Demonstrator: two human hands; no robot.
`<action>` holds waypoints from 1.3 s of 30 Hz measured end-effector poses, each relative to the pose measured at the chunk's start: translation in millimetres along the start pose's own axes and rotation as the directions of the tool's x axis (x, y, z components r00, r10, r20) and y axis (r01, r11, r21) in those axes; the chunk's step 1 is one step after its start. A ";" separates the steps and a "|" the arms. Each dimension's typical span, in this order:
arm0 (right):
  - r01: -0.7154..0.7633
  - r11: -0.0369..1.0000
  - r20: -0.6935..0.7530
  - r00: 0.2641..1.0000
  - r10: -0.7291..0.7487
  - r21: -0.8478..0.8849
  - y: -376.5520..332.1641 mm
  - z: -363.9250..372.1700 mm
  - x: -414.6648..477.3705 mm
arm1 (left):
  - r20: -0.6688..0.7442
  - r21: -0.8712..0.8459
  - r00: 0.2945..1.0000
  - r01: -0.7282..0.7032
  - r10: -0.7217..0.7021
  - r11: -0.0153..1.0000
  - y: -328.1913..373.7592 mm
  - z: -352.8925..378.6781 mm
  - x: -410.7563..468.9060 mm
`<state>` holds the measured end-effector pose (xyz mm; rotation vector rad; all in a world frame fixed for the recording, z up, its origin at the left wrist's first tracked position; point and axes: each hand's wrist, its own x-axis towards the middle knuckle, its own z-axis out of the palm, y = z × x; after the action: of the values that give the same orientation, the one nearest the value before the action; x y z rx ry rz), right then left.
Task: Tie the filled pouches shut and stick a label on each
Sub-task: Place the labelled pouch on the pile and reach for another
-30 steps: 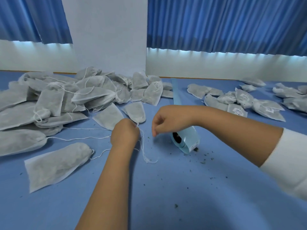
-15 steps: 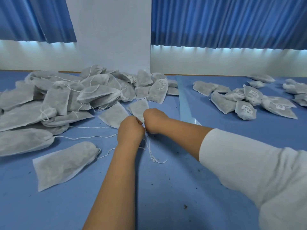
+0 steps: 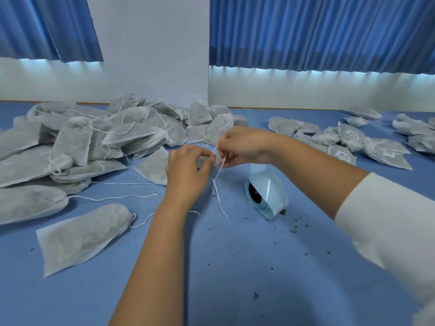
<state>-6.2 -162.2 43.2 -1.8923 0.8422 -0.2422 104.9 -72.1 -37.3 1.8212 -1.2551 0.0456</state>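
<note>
We are looking down on a blue desk (image 3: 235,267) where filled pouches are being closed. At the centre, the left hand (image 3: 186,170) is curling its fingers round the neck of a grey pouch (image 3: 205,161). We are seeing only a small patch of this pouch between the two hands, the rest lying hidden behind the left hand. The right hand (image 3: 242,147), just beside the left and slightly higher, is pinching the white drawstring (image 3: 217,191) between thumb and fingertips. The string's loose ends are hanging from the pinch down towards the desk. Both hands are thus clamped, the left on the pouch neck and the right on the string.

Just right of the hanging string, a pale blue label roll (image 3: 266,194) is standing on edge on the desk, its strip running up behind the right wrist. To the left, a large heap of grey pouches (image 3: 82,142) is lying with drawstrings trailing loose, and a single pouch (image 3: 80,236) is lying apart at the near left. To the right, well apart from the heap, a smaller group of labelled pouches (image 3: 341,149) is showing white labels. Dark crumbs (image 3: 294,228) are lying scattered near the roll. A white sleeve (image 3: 388,220) is covering the right forearm, and blue curtains (image 3: 306,31) are hanging behind the desk.
</note>
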 end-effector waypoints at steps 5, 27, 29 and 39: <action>-0.012 0.990 -0.002 1.000 0.012 0.142 -5.9 -24.4 -24.3 | -0.062 -0.131 0.995 -0.084 0.076 0.988 12.7 -3.7 -3.0; 0.472 0.867 -0.632 0.724 -0.278 0.160 68.1 -13.5 -67.7 | 0.384 -0.729 0.921 0.258 0.067 0.633 63.8 -14.6 -18.9; 0.502 0.850 -0.658 0.696 -0.288 0.160 70.9 -10.8 -67.8 | 0.407 -0.771 0.911 0.306 0.064 0.558 64.1 -14.0 -19.7; 0.433 0.731 -0.384 0.646 -0.659 -0.526 76.3 5.6 -78.8 | 0.259 -0.713 0.966 0.204 -0.019 0.671 57.6 -16.0 -22.0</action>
<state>-95.3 -126.1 -9.8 -2.4923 0.6594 -1.1400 57.1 -50.0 -1.4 1.1862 -1.0791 -0.6818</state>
